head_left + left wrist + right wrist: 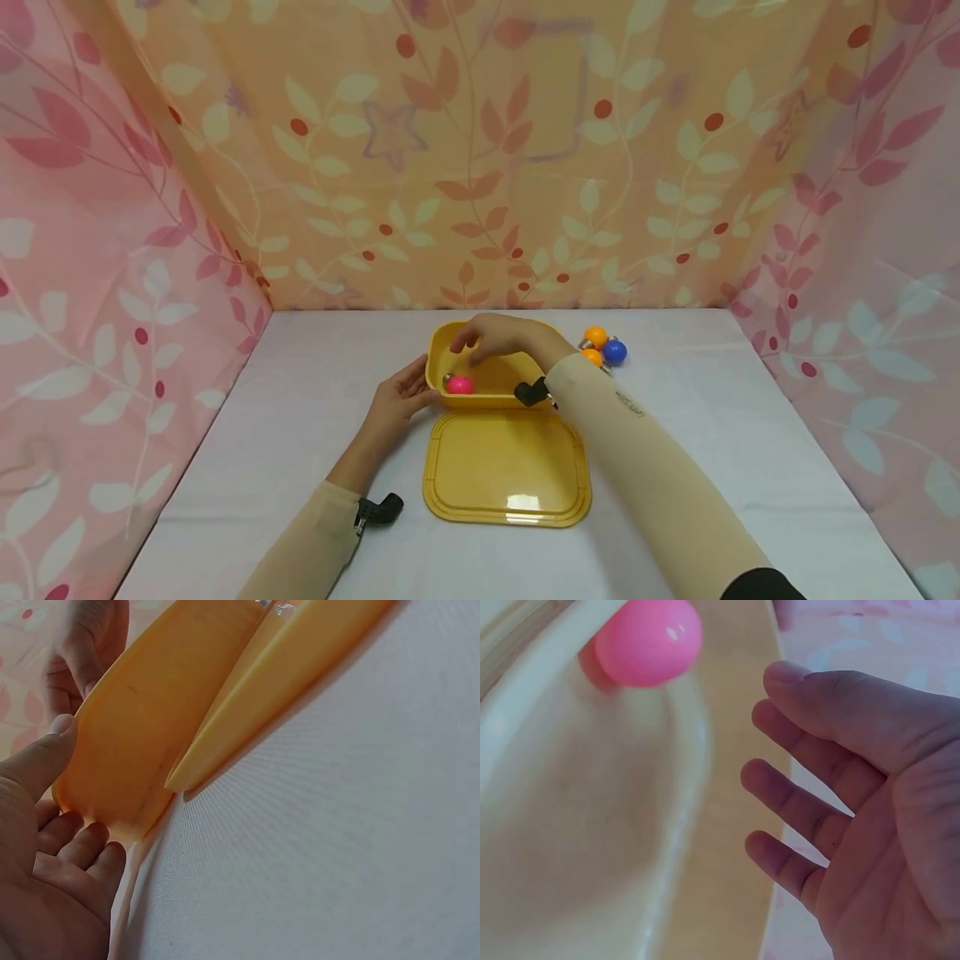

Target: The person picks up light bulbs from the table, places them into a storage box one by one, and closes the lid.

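Note:
A yellow plastic box (pixel 495 402) stands without its lid, and a pink light bulb (pixel 460 385) with a metal base lies inside near its front left corner. My left hand (pixel 401 393) grips the box's left end. In the left wrist view, the thumb and curled fingers (pixel 88 844) touch the outside of its wall. Above the box, my right hand (pixel 491 335) hangs with its fingers parted and nothing in them. The right wrist view shows those fingers (pixel 780 780) apart from the pink bulb.
A matching yellow lid (pixel 506 471) lies flat in front of the box. Right of the box sit two orange bulbs (pixel 596 337) and a blue bulb (pixel 614 352). The white-covered table (pixel 697 400) has patterned cloth walls (pixel 480 167) at the back and sides.

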Demonstrator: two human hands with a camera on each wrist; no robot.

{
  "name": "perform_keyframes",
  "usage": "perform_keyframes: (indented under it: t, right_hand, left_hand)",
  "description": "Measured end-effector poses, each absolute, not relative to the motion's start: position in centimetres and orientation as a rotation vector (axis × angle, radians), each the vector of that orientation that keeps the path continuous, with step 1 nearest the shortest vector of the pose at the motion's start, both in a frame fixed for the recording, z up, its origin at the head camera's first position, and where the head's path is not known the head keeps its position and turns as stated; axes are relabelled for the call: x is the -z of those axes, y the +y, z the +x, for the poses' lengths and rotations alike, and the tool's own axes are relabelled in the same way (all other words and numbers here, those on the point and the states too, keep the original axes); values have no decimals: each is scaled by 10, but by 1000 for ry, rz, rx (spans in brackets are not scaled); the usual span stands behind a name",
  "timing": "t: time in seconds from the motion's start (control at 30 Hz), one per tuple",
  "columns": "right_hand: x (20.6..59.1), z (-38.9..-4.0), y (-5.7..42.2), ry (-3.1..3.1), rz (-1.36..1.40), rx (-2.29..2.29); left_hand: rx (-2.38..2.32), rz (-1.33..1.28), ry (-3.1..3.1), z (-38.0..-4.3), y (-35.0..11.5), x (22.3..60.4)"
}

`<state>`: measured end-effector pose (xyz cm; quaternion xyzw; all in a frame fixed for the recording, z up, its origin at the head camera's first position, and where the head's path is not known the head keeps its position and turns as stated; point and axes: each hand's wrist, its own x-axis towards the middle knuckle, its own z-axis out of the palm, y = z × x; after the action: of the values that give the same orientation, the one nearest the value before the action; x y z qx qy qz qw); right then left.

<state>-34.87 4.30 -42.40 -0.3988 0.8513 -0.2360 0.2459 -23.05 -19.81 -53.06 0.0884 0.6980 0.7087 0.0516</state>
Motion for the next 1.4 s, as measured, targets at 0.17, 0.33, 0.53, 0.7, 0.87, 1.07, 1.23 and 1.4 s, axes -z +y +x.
perform_keyframes:
  t: [0.17,0.33,0.53,0.7,0.87,1.07,1.23,1.4]
  right_hand:
    - [414,-338,55,2407,-1092,674]
    - [409,-328,72,2508,-1102,753]
    - [409,-312,92,2597,-1054,892]
    - [408,-296,109,2703,-967,950]
    - [410,-281,127,2779,-988,993]
    - [413,-262,145,2804,-950,1114]
    - [414,-247,161,2829,-949,1150]
    - [419,-239,182,2880,-875,1151]
  left_hand:
    - [-2146,249,2134,-229,-197,532]
    - [-2136,286,2160,-230,-196,531]
    - [-2135,276,2168,-230,-200,530]
    - [-2143,268,2149,-230,-200,530]
    - [-2150,274,2142,-230,-198,531]
    - [-2139,266,2185,-228,-200,532]
    - [-2133,263,2179,-227,-201,531]
    - [-2129,307,2173,-229,-198,531]
